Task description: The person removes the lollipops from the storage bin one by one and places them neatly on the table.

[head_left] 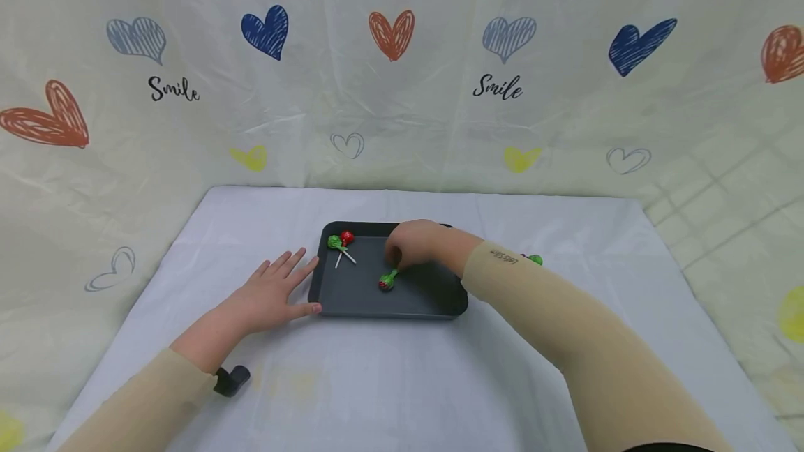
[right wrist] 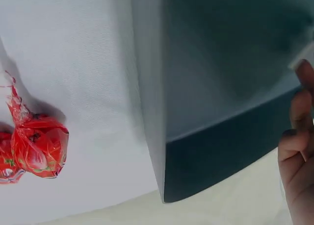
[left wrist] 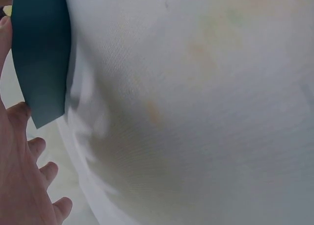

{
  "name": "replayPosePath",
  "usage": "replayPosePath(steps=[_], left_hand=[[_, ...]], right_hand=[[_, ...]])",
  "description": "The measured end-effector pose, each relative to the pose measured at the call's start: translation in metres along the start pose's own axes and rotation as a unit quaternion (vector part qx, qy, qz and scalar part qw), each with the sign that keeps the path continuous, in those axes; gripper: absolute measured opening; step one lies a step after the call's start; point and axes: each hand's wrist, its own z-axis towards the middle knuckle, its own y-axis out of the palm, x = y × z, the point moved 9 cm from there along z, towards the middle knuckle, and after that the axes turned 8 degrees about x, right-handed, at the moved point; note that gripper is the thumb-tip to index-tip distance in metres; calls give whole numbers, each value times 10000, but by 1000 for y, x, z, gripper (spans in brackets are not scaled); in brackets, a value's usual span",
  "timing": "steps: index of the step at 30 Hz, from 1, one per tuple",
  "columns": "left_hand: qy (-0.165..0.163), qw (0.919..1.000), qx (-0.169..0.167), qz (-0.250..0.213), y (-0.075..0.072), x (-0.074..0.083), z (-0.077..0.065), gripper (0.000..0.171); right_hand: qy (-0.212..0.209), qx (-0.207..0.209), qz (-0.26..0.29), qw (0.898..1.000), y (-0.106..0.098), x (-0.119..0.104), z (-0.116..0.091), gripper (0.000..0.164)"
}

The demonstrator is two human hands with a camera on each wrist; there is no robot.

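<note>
A dark baking tray (head_left: pixel 352 298) lies on the white cloth, its left rim touched by my left hand (head_left: pixel 270 296). The fingers of that hand are spread and straight, with the thumb at the tray's near left corner. Over the middle of the tray, my right hand (head_left: pixel 417 243) pinches a green lollipop (head_left: pixel 386 280) by its stick, head toward me. In the right wrist view the white stick (right wrist: pixel 305 56) shows at the fingertips. At the tray's left end lie a green lollipop (head_left: pixel 334 242) and a red lollipop (head_left: pixel 347 236), their sticks crossed.
Right of the tray, red-wrapped lollipops (right wrist: pixel 41 146) lie on the cloth, seen in the right wrist view. A green wrapped head (head_left: pixel 535 259) shows past my right sleeve, which hides most of that area. A heart-printed curtain (head_left: pixel 427 145) hangs behind the table.
</note>
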Motion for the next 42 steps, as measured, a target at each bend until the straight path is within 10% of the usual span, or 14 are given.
replayPosePath(steps=[14, 42], left_hand=[[1, 10000, 18, -15, 2, -3, 1, 98], [8, 10000, 75, 7, 4, -5, 1, 98]], right_hand=[[-566, 273, 185, 9979, -18, -26, -12, 33], [-467, -643, 583, 9951, 18, -48, -9, 33]])
